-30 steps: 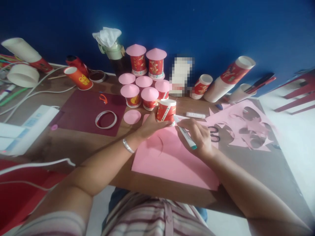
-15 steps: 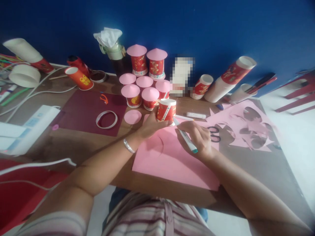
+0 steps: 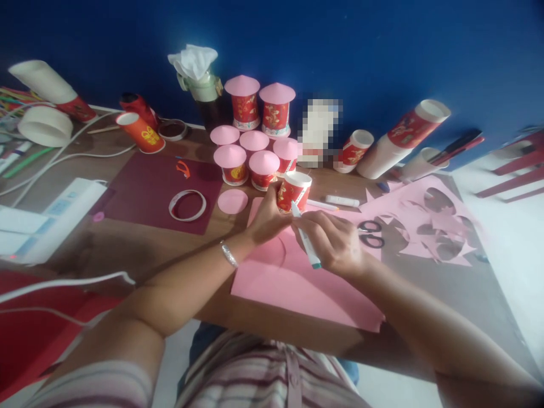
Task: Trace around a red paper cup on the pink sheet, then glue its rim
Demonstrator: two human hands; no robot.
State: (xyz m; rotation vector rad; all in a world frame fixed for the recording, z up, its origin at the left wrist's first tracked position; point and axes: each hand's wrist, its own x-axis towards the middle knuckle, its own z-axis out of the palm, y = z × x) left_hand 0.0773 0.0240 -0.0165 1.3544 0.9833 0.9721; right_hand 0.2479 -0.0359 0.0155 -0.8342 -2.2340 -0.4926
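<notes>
My left hand (image 3: 271,216) is closed around the lower left side of a red patterned paper cup (image 3: 294,191), its white rim facing up. In my right hand (image 3: 334,241) is a white marker pen (image 3: 306,242) with a green end, slanting across my fingers. Its other end overlaps the cup's lower front; I cannot tell whether it touches. Beneath both hands lies a sheet of pink paper (image 3: 293,277) with a curved line on it. Just behind the cup stand several red cups with pink cone tops (image 3: 264,163). A flat pink disc (image 3: 232,202) rests left of the cup.
Scissors (image 3: 372,233) and cut pink scraps (image 3: 429,226) lie to the right. Another white marker (image 3: 342,201) is behind my right hand. A paper ring (image 3: 187,205) sits on a dark red sheet (image 3: 157,192) at left. Stacked cups (image 3: 402,141) lean near the blue wall.
The pen's upper end has shifted left, in front of the cup, and my right hand moved left with it. The cup appears slightly farther right. The whole view has shifted a little.
</notes>
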